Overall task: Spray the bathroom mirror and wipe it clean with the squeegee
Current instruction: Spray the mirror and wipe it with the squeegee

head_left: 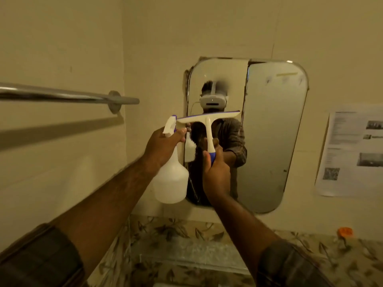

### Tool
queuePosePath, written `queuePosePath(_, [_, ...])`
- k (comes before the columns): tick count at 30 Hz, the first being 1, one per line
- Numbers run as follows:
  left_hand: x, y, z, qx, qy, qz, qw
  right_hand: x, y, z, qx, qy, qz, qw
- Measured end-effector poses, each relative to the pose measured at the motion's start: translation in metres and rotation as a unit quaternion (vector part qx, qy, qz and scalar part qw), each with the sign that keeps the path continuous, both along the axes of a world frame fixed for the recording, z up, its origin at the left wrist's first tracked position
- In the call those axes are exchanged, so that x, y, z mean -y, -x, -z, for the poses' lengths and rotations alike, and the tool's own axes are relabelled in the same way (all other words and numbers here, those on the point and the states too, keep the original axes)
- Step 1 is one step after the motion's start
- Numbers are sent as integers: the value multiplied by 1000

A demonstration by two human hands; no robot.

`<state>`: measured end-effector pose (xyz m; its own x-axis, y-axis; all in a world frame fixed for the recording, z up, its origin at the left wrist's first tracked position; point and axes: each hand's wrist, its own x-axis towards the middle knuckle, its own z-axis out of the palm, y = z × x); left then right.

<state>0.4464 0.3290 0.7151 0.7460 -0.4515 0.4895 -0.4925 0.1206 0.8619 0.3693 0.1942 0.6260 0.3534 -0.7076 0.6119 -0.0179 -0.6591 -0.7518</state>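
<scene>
Two hands up in front of the mirror (269,131), both full. Left hand (163,143) is closed around the neck of a white spray bottle (171,179), fingers curled at the trigger under the white-and-purple nozzle head; the bottle body hangs below the hand, just left of the mirror's lower left edge. Right hand (216,172) is fisted on the blue grip end of the squeegee (208,125) — white T-shaped tool, handle pointing up, blade bar with a purple strip running roughly level, slightly tilted up to the right. Blade sits over the left part of the mirror, around mid height; cannot tell if the rubber edge actually touches the glass. The left tip of the blade bar is right at the spray nozzle, touching or nearly so.

Mirror is a rounded rectangle on the far wall, its left section showing the reflection of the person with a white headset and a checked shirt, the right section showing plain wall. Frame edge looks rough along the top and left. Both forearms are bare, dark sleeves (41,259) pushed up near the elbows.

Left wall carries a chrome towel bar (62,95). A printed paper sheet (352,152) is stuck to the wall right of the mirror. Below, a leaf-patterned counter (300,255) with a small orange object (345,231) at far right — too blurred to identify.
</scene>
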Motion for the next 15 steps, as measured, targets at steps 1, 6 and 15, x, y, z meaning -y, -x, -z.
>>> queuePosePath(1, [1, -1, 4, -6, -1, -1, 1000, -1, 3, 15, -10, -10, 0, 1000])
queuePosePath(6, [6, -2, 17, -18, -13, -7, 1000, -8, 17, 92, -66, -26, 22, 997])
queuePosePath(15, [7, 4, 39, -17, -41, -14, 999, -27, 49, 201, -187, -89, 25, 978])
